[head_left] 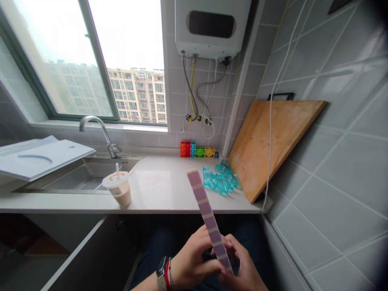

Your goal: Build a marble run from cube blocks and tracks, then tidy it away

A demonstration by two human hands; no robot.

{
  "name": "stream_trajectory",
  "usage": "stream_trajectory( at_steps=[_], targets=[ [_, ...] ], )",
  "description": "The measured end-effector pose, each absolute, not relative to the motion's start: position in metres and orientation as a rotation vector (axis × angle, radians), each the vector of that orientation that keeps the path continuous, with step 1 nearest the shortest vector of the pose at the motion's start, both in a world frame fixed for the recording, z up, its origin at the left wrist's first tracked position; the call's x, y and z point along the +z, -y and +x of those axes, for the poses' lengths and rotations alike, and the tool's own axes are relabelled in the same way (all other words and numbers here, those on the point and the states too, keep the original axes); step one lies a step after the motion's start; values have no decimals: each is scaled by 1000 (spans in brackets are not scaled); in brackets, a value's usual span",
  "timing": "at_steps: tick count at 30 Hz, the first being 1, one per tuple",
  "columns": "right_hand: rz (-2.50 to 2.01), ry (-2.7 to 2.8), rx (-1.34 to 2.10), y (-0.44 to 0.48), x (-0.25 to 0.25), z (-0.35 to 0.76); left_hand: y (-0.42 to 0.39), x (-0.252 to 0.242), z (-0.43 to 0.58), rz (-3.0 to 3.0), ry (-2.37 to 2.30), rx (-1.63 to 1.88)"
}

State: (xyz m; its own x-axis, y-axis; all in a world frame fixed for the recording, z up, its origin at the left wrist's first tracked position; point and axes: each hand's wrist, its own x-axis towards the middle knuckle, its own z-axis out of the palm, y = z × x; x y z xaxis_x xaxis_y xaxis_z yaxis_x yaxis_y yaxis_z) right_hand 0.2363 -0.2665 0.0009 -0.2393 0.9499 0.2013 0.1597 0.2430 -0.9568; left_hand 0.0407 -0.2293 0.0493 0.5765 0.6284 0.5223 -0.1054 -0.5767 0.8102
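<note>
Purple strip (207, 214) pinched at bottom end, both my hands: left (190, 262), right (242, 268), fingers closed on it. Strip tilts up over counter (157, 190), probably for steadying. Cup (119, 188) at edge.

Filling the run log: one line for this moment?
left hand: grips purple block stack | right hand: grips stack base | stack: tilted, above lap | teal pieces: on counter
</note>
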Motion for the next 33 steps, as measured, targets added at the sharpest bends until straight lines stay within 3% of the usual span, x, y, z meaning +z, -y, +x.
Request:
stream_trajectory(
  at_steps=[14,22,33],
  targets=[
    [-1159,1224,1101,268,-30,198,245,-7,50,1088,-529,1117],
    [-854,902,1663,269,-25,200,230,0,26,966,-296,927],
    [-1111,1279,1038,240,9,187,211,20,26,1141,-826,1118]
  ],
)
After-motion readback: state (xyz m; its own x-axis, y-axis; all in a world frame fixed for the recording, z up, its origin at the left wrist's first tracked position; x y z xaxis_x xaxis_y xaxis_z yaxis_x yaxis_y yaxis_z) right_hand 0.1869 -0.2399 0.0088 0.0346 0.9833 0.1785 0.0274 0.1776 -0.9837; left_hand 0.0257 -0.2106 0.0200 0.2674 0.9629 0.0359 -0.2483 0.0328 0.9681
